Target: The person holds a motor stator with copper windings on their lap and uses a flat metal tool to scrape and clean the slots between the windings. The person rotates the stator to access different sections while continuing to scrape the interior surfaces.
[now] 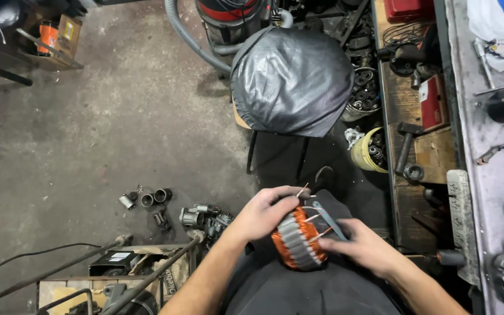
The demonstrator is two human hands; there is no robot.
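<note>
Left hand (262, 213) grips the copper-wound stator (300, 239) over the lap, near centre; right hand (364, 248) closes on thin pliers (328, 219) at its bare lead wires (310, 219). A slip of the tool could likely nick the windings or bend a lead.

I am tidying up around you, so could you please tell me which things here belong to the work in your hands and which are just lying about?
In hand:
- stator with copper windings, held by left hand
- thin metal tool, in right hand

Lying about:
- stool with black cover
- metal sleeves on the floor
- yellow tub of bearings
- hammer
- vacuum hose
</note>
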